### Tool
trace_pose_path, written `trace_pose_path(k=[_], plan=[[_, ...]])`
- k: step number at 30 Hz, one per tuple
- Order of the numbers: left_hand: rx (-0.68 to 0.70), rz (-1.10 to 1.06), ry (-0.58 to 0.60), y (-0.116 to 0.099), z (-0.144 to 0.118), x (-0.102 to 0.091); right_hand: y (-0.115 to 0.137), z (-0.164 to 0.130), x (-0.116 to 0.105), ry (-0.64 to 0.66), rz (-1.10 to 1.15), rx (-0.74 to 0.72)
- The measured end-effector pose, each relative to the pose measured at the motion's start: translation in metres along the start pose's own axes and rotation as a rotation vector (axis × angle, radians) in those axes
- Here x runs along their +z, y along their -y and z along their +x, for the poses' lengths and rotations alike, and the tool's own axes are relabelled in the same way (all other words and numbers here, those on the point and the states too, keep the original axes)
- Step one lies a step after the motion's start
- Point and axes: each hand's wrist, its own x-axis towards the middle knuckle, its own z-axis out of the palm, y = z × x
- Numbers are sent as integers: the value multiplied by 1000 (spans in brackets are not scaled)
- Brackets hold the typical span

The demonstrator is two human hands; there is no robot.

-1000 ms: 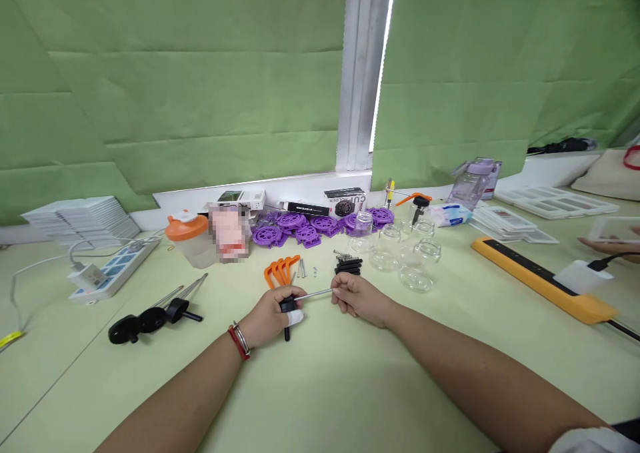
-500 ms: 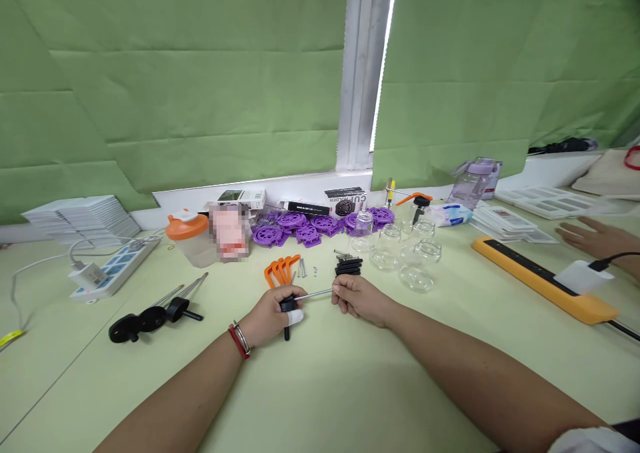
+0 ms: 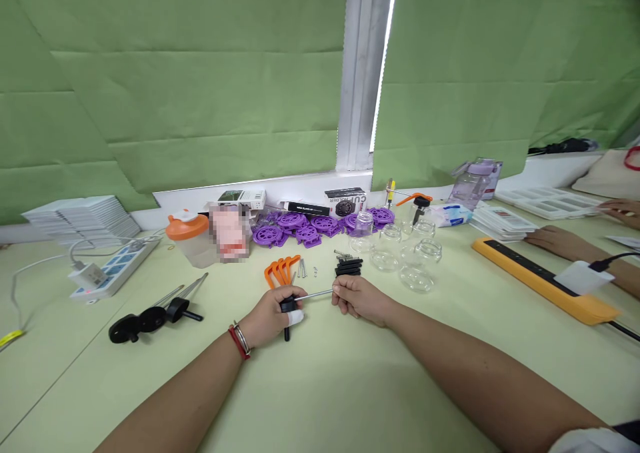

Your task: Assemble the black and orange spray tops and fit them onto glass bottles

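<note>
Glass jars [image 3: 406,253], clear, round and open-mouthed with nothing showing inside, cluster on the pale green table [image 3: 320,386] just beyond the right hand [image 3: 357,299]. That hand is curled shut around one end of a thin metal rod [image 3: 314,295], which lies nearly level between both hands. The left hand [image 3: 273,316], a white wrap on one fingertip, is closed on the black plastic pump head [image 3: 287,304] at the rod's other end, low over the table. A translucent cup with an orange lid [image 3: 189,239] stands further left; its contents cannot be told. Behind the hands lie orange plastic levers [image 3: 281,270], a short stack of black rings [image 3: 348,265] and ribbed purple discs [image 3: 300,226]. Similar black pump heads with rods [image 3: 155,314] lie to the left.
</note>
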Motion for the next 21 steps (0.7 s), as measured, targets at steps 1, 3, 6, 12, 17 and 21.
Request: trace_pose_path(k=[1, 3, 6, 12, 17, 21], plan=[[1, 1, 0, 0, 0, 0, 0, 0, 0, 1, -1, -1], [4, 0, -1, 0, -1, 0, -1, 0, 0, 5, -5, -3], [6, -5, 2, 1, 0, 0, -1, 0, 0, 6, -12, -13], [48, 77, -29, -2, -2, 3, -1, -1, 1, 2, -29, -16], [226, 364, -77, -17, -13, -11, -2, -4, 3, -6, 19, -81], [218, 627, -449, -27, -25, -49, 1, -5, 4, -3, 49, -88]])
